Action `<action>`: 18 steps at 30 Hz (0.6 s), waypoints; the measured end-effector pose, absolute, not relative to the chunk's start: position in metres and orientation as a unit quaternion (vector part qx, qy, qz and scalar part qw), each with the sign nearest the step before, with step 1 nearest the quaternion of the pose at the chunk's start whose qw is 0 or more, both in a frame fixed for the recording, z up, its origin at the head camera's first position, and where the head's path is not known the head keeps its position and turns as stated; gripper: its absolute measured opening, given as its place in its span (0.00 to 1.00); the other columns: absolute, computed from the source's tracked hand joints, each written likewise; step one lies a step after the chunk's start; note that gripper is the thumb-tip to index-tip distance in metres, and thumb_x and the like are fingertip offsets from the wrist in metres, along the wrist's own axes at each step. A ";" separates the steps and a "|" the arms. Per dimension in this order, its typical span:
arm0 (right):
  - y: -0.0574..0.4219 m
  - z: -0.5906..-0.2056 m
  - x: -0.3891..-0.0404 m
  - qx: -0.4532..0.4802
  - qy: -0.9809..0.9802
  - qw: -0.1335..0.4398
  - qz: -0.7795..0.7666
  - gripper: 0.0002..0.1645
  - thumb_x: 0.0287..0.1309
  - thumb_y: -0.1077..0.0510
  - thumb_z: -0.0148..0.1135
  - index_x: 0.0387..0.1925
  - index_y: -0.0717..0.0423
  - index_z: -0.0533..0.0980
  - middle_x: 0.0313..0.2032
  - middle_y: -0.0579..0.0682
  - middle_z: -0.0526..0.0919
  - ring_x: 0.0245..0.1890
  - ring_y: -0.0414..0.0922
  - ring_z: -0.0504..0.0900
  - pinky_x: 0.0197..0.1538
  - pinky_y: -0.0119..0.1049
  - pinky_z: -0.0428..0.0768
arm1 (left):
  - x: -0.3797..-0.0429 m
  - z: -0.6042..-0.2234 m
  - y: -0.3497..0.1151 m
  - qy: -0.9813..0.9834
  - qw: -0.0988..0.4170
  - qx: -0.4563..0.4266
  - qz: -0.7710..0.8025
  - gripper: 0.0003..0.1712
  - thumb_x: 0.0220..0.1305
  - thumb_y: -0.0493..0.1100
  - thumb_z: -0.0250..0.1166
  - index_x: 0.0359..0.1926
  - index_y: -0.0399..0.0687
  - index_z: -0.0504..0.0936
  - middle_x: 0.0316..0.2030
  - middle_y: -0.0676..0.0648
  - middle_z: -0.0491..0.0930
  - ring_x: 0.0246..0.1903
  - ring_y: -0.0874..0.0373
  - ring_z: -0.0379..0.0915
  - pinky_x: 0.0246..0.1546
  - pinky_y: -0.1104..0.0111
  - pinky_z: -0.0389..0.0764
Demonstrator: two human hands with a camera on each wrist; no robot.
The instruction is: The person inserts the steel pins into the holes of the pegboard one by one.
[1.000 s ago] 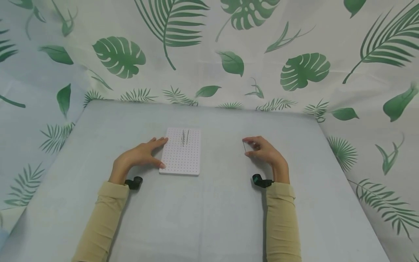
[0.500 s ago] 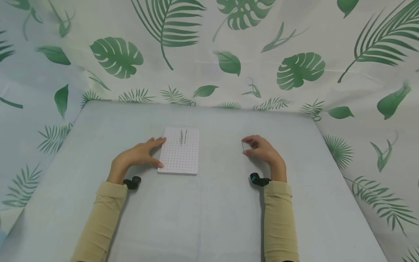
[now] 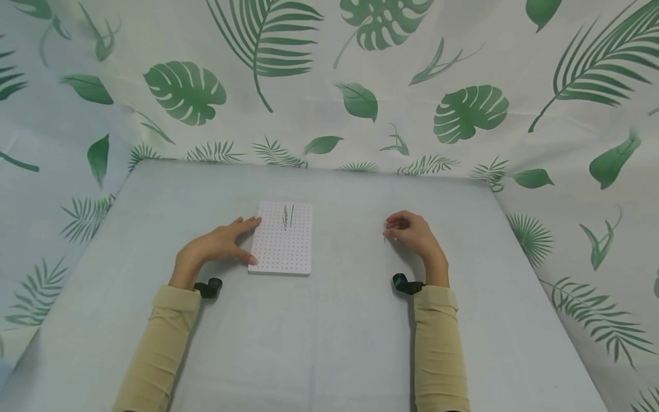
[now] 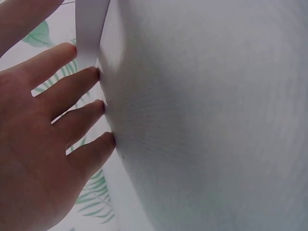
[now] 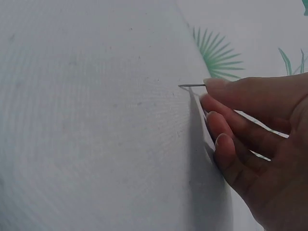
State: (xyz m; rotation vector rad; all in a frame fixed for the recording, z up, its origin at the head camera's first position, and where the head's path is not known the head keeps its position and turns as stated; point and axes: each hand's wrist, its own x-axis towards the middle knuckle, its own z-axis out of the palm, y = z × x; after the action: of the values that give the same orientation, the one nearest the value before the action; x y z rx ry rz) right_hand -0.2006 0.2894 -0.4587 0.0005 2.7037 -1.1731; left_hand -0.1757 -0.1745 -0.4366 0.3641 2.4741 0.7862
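A white board (image 3: 283, 252) dotted with rows of small holes lies left of the middle of the table. Several thin dark needles (image 3: 285, 217) stand in its upper part. My left hand (image 3: 221, 242) rests at the board's left side, thumb near the lower corner and fingers spread toward the upper part. In the left wrist view, fingertips (image 4: 98, 73) meet the table beside the board's white side wall (image 4: 89, 33). Well to the right of the board, my right hand (image 3: 414, 232) pinches a thin metal needle (image 5: 191, 85). Its pointed end sticks out past the thumb; the rest is hidden by the fingers.
A pale cloth covers the table (image 3: 350, 320). Leaf-printed curtains (image 3: 309, 86) rise behind it and at both sides. A small black camera sits on each wrist, the left one (image 3: 210, 288) and the right one (image 3: 404, 284) both above the cloth.
The right thumb and fingers have drawn together. The needle, earlier spanning the gap between them, now pokes out below the thumb. The left hand and the board keep their places.
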 end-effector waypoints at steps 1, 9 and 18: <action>0.290 -0.459 -0.201 0.000 0.912 0.098 -0.399 0.20 0.65 0.59 0.68 0.56 0.63 0.78 0.52 0.61 0.84 0.51 0.54 0.82 0.48 0.38 0.80 | -0.176 -0.437 -0.174 0.912 0.257 0.134 0.290 0.58 0.57 0.53 0.77 0.82 0.51 0.54 0.81 0.31 0.44 0.79 0.30 0.37 0.74 0.31 0.47; 0.289 -0.457 -0.201 0.015 0.895 0.109 -0.432 0.21 0.65 0.56 0.70 0.55 0.60 0.77 0.49 0.61 0.88 0.38 0.47 0.84 0.39 0.33 0.81 | -0.174 -0.433 -0.174 0.910 0.260 0.138 0.291 0.59 0.56 0.53 0.78 0.82 0.49 0.54 0.80 0.30 0.44 0.79 0.28 0.38 0.73 0.30 0.48; 0.284 -0.459 -0.204 0.001 0.859 0.117 -0.498 0.22 0.65 0.60 0.69 0.56 0.66 0.75 0.47 0.66 0.87 0.38 0.49 0.90 0.42 0.37 0.88 | -0.174 -0.433 -0.174 0.911 0.259 0.133 0.291 0.59 0.57 0.53 0.77 0.82 0.51 0.54 0.80 0.31 0.44 0.79 0.29 0.38 0.73 0.30 0.47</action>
State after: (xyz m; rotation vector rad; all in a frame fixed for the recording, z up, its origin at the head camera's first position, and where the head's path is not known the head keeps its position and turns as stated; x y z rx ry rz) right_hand -0.2037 0.2842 -0.4591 0.0041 2.5157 -1.4583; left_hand -0.1736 -0.1736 -0.4333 0.3616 2.4700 0.7875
